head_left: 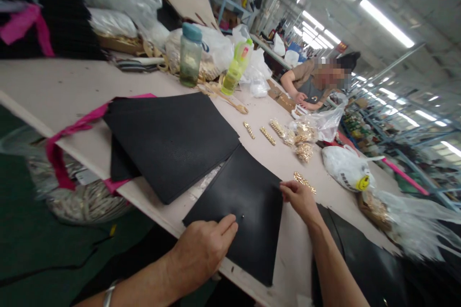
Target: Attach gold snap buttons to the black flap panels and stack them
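A black leather-like panel (254, 196) lies tilted on the table before me, with one small shiny stud (242, 216) on its face. My left hand (211, 242) reaches over the panel's near edge, its fingertips pressed together just beside the stud. Whatever those fingers hold, if anything, is hidden. At the panel's right corner, my right hand (298, 196) pinches the edge between thumb and fingers. A stack of similar black panels (173, 139) lies to the left, its corner close to the panel under my hands. A cluster of gold-coloured pieces (304, 182) sits just beyond my right hand.
More gold pieces (267, 135) and bags of them (304, 151) lie farther back. Two bottles, one teal-capped (190, 55), one yellow-green (235, 69), stand behind the stack. Other black panels (360, 259) lie at right. Across the table, a person (313, 81) works with their hands.
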{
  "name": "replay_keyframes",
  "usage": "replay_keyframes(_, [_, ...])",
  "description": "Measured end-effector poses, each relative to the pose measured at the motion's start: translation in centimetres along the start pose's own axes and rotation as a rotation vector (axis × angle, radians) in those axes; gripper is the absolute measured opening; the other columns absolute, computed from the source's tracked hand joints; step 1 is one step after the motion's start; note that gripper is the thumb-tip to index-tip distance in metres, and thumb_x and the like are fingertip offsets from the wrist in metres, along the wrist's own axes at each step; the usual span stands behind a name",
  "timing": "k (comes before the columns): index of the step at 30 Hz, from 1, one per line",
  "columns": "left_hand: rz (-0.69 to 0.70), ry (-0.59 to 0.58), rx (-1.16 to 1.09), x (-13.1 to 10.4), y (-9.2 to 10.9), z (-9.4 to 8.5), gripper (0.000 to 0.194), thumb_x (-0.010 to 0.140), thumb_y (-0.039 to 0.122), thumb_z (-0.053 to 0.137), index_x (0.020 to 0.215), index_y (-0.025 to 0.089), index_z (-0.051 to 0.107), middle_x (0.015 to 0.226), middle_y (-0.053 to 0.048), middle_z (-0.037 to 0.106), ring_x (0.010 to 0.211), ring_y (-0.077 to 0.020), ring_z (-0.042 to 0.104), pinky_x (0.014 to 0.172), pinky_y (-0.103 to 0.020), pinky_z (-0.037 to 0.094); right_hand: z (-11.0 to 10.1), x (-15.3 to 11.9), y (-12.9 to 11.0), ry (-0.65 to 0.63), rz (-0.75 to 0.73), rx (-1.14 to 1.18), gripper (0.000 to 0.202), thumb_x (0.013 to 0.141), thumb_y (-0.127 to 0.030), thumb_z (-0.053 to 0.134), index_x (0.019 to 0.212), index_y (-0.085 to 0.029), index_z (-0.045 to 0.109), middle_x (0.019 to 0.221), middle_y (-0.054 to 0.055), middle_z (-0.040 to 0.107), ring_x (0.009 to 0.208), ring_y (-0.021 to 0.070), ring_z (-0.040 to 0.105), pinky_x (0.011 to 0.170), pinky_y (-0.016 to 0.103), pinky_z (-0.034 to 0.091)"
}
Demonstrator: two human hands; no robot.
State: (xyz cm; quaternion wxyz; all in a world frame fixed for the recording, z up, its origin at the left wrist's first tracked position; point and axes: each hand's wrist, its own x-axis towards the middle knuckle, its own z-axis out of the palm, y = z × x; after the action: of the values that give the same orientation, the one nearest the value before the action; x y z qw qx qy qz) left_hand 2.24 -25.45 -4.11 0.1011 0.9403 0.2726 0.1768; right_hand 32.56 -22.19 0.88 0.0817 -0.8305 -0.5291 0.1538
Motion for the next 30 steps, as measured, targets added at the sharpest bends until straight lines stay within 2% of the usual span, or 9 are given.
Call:
replay_keyframes(2, [0.003,-0.002,0.001,-0.1,0.0,0.1,0.036,0.086,0.011,0.050,0.121,0.017,0.058,0.129,-0.006,0.064,0.070,-0.0191,0.069,0.054,-0.035,0.055,1.6,-3.1,-2.2,-0.127,-0.069,0.195,0.030,0.091,-0.038,0.052,0.105,-0.017,0.068,0.083,0.004,0.071,0.073,0.0166,0.067,0.065,0.025,0.054])
replay_keyframes(5, [-0.014,-0.016,-0.006,-0.1,0.0,0.0,0.036,0.086,0.013,0.050,0.121,0.017,0.057,0.129,-0.006,0.063,0.072,-0.0194,0.069,0.054,-0.035,0.054,3.7,-7.0,-5.0,-0.311,-0.138,0.504,0.022,0.086,-0.036,0.057,0.092,-0.017,0.068,0.077,0.002,0.068,0.066,0.0146,0.063,0.060,0.024,0.052])
replay_keyframes(8, [-0.029,-0.027,-0.024,-0.1,0.1,-0.4,0.037,0.086,0.013,0.050,0.122,0.018,0.057,0.129,-0.005,0.064,0.072,-0.0189,0.068,0.057,-0.034,0.054,4.3,-8.6,-6.1,-0.349,-0.147,0.515,0.016,0.085,-0.031,0.057,0.088,-0.018,0.067,0.074,0.001,0.066,0.062,0.0135,0.060,0.057,0.023,0.049])
replay_keyframes(15, [-0.059,-0.066,-0.067,0.1,0.2,-0.9,0.036,0.086,0.012,0.050,0.121,0.019,0.058,0.128,-0.005,0.064,0.074,-0.0192,0.068,0.061,-0.033,0.055,3.9,-7.5,-6.6,-0.365,-0.175,0.348,0.016,0.085,-0.025,0.057,0.089,-0.019,0.071,0.066,-0.001,0.063,0.060,0.0132,0.058,0.054,0.021,0.043])
replay_keyframes(23, [-0.065,-0.087,-0.098,0.1,0.1,-0.8,0.037,0.087,0.011,0.049,0.122,0.018,0.058,0.130,-0.006,0.063,0.076,-0.0194,0.068,0.062,-0.033,0.055,2.8,-6.7,-7.8,-0.416,-0.223,0.244,0.012,0.081,-0.022,0.060,0.082,-0.019,0.072,0.066,-0.001,0.066,0.060,0.0122,0.059,0.053,0.021,0.039])
replay_keyframes(30, [-0.057,-0.106,-0.146,0.3,0.0,-1.2,0.034,0.087,0.011,0.048,0.118,0.018,0.059,0.127,-0.006,0.064,0.074,-0.0193,0.068,0.062,-0.033,0.055,2.5,-5.4,-8.6,-0.541,-0.011,0.297,0.001,0.076,-0.017,0.063,0.077,-0.016,0.062,0.056,-0.002,0.061,0.052,0.0124,0.060,0.047,0.020,0.043])
